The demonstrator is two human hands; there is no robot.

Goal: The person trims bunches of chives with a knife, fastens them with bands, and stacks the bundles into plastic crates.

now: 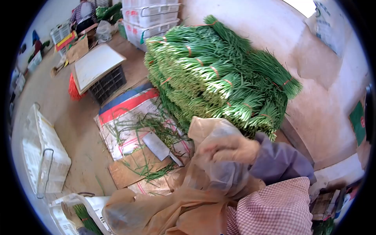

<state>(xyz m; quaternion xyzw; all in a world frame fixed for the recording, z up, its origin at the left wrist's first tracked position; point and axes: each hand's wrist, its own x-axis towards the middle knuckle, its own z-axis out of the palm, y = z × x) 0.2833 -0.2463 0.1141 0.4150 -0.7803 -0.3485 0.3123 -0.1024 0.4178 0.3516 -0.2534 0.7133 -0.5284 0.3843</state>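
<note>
At the lower left, my left hand [70,216] lies along a bundle of green chives [87,219] inside a white plastic crate [58,219]; its fingers look stretched out. My right hand [233,150], smeared by motion, is over my plastic-covered knee [225,176], with its fingers partly curled; whether it holds anything does not show. Just beyond it rises a big stack of chive bundles [211,74] tied with orange bands. A cleaver [157,147] rests among loose stalks [154,170] on a cardboard piece [125,168] and a woven sack [113,135].
Another white crate [55,152] stands at the left. A white board [98,64] sits on a black crate [107,84], with stacked white crates [150,19] behind. Another person [83,17] is at the far back. A pale wall [266,27] bounds the right.
</note>
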